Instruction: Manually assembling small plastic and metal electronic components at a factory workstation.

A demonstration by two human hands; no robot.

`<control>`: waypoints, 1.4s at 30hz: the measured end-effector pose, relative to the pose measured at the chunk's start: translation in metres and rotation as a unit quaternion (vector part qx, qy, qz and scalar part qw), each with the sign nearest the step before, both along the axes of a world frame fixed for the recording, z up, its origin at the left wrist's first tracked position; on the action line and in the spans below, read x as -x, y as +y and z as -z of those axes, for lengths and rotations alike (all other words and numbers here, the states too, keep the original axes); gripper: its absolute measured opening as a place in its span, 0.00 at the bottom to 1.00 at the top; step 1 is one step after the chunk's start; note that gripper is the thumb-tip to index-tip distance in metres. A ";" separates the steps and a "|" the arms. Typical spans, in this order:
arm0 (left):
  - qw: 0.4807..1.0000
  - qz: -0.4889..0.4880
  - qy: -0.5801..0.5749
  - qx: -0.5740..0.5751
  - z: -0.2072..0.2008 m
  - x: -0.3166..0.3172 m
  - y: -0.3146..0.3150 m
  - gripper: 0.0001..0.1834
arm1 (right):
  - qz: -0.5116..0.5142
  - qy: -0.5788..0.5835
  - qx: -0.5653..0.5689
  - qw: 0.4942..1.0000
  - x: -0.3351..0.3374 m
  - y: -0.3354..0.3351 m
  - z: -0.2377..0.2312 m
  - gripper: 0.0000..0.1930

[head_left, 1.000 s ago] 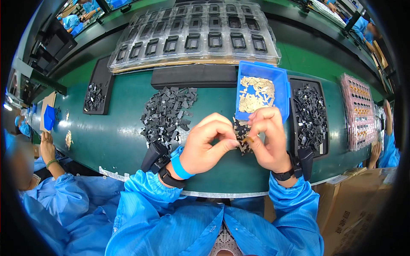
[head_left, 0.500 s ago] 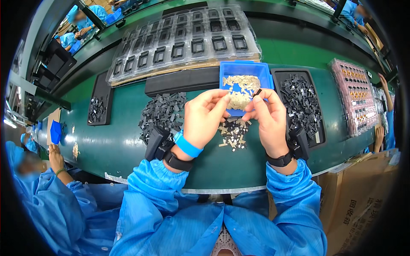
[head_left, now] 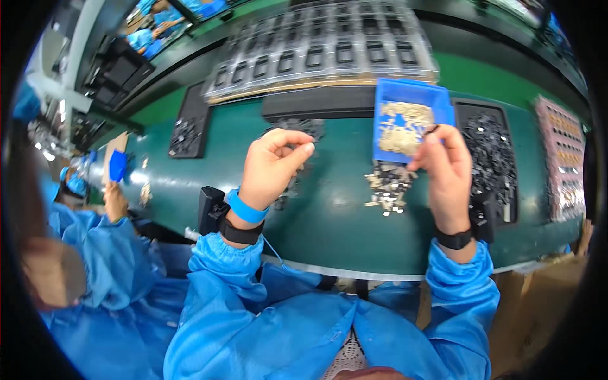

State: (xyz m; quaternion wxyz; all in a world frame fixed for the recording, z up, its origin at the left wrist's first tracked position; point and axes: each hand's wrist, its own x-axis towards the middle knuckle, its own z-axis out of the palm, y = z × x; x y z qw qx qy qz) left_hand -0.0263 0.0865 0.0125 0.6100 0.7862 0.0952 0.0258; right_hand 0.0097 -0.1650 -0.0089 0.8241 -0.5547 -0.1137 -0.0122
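My left hand (head_left: pixel 272 168), fingertips pinched, hovers over the green table in front of a pile of flat black pieces (head_left: pixel 310 128). Whatever it may hold is too small to make out. Close to the near right corner of a blue bin (head_left: pixel 441 95), my right hand (head_left: pixel 447 177) pinches a small black piece (head_left: pixel 433 128) between thumb and index finger. Thin beige strips (head_left: pixel 405 140) lie heaped in the bin. In front of it is a loose pile of small beige, black and shiny bits (head_left: pixel 389 190). My left hand and wrist hide much of the black pile.
A black tray (head_left: pixel 512 214) of small black parts lies right of the bin; a smaller one (head_left: pixel 201 136) stands far left. Clear blister trays (head_left: pixel 297 60) are stacked behind a long black block (head_left: pixel 316 104). A pink-edged tray (head_left: pixel 560 161) sits far right. A co-worker's hand (head_left: pixel 115 201) shows at left.
My hands have moved apart: the left went left, away from the bin, and the right stays by it with the black piece. The whole view has shifted, with the table items appearing farther right.
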 end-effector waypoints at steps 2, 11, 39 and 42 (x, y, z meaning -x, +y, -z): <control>0.972 0.054 -0.090 -0.209 0.012 0.009 0.020 0.07 | 0.002 0.001 0.002 1.000 0.000 0.002 -0.001 0.04; 0.896 0.087 -0.175 -0.398 0.039 0.023 -0.010 0.11 | 0.001 -0.003 0.008 1.000 -0.004 0.010 0.005 0.04; 0.969 0.117 -0.214 0.024 0.033 0.015 -0.064 0.21 | -0.144 0.028 0.053 0.988 0.018 0.028 0.013 0.15; 0.969 0.131 -0.189 0.093 0.032 0.018 -0.065 0.22 | -0.134 0.028 0.042 0.990 0.019 0.029 0.011 0.15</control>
